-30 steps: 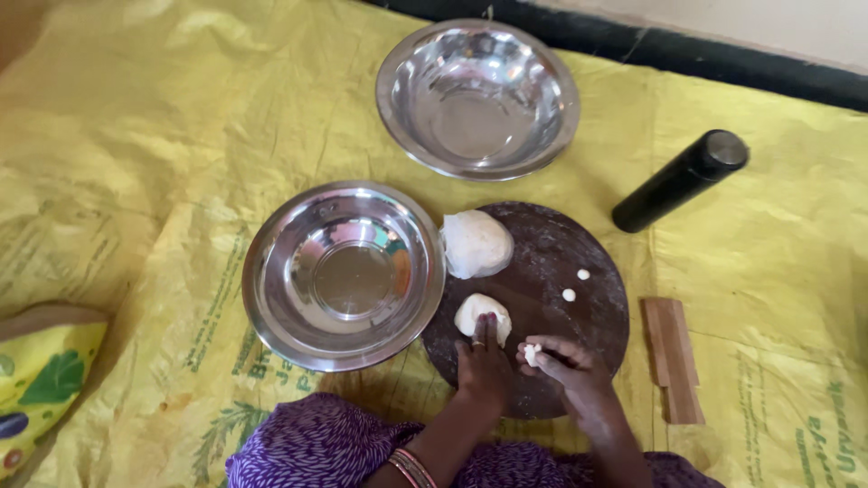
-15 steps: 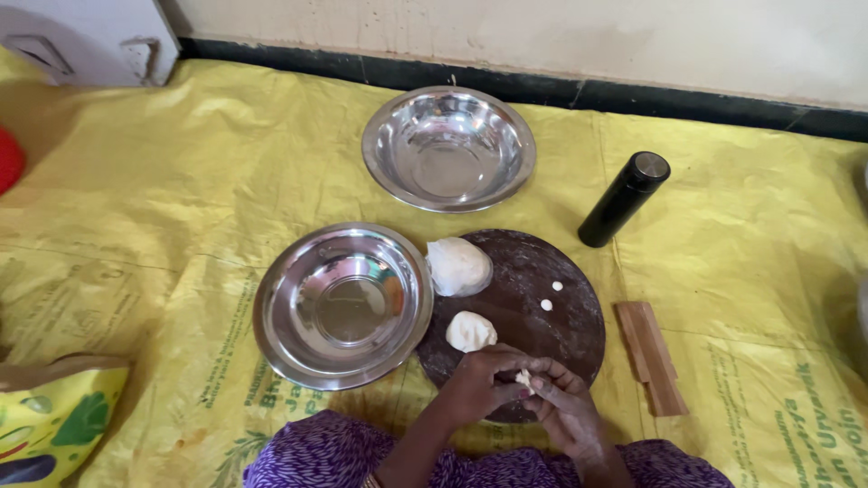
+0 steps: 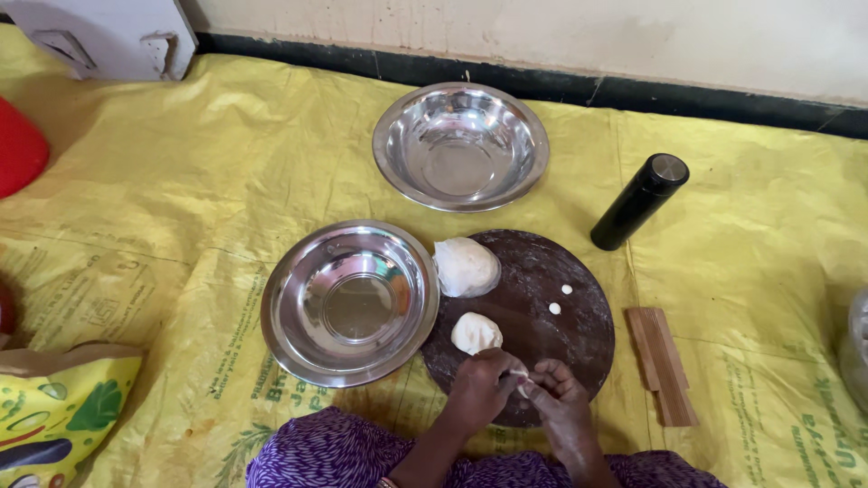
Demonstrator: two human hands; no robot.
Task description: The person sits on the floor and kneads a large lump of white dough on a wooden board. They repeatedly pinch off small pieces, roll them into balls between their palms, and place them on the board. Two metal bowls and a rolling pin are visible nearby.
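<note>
My left hand (image 3: 482,390) and my right hand (image 3: 561,398) meet over the near edge of a dark round wooden board (image 3: 542,271). Between their fingertips they pinch a small bit of white dough (image 3: 518,373). A small dough ball (image 3: 475,333) lies on the board just beyond my left hand. A bigger lump of dough (image 3: 467,267) sits at the board's far left edge. Two tiny dough crumbs (image 3: 560,299) lie near the board's middle.
An empty steel plate-bowl (image 3: 349,302) touches the board's left side. A deeper steel bowl (image 3: 460,145) stands farther back. A black cylinder bottle (image 3: 639,201) stands right of it. Wooden strips (image 3: 664,364) lie right of the board. A printed bag (image 3: 59,411) is at left.
The camera has tilted up, showing more of the wall and sheet. Both hands have come together at the board's near edge, pinching a bit of dough.
</note>
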